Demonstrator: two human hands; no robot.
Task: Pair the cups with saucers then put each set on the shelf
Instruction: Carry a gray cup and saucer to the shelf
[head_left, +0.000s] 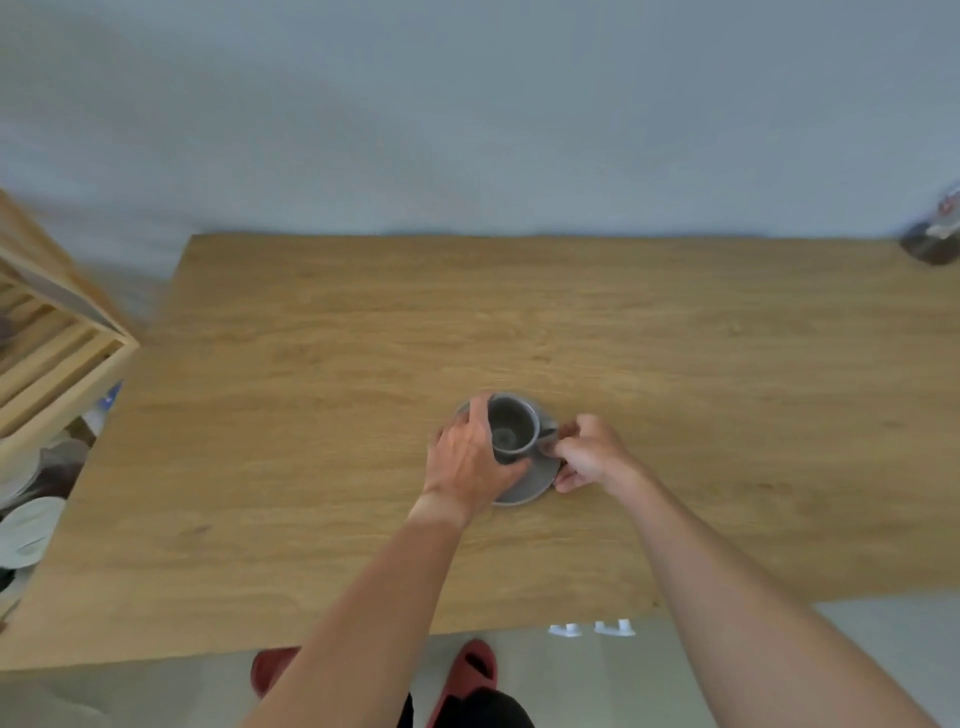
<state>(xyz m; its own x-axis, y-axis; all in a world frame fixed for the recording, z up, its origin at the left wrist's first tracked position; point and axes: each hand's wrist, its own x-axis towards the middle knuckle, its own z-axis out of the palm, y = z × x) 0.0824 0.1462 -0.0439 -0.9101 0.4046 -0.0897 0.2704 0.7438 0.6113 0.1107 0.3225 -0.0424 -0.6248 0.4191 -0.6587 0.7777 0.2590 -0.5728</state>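
Note:
A grey cup (511, 428) stands upright on a grey saucer (535, 480) near the middle of the wooden table (311, 467). My left hand (470, 457) wraps around the cup's left side and covers the saucer's left half. My right hand (587, 452) pinches the cup's handle on the right, with its lower fingers at the saucer's right rim. The wooden shelf (57, 338) stands past the table's left edge, partly cut off by the frame.
White and grey dishes (28, 525) lie below the shelf at the far left. A dark object (935, 234) sits at the table's far right corner. Small white pieces (592, 629) and red slippers (467, 670) are on the floor by the near edge.

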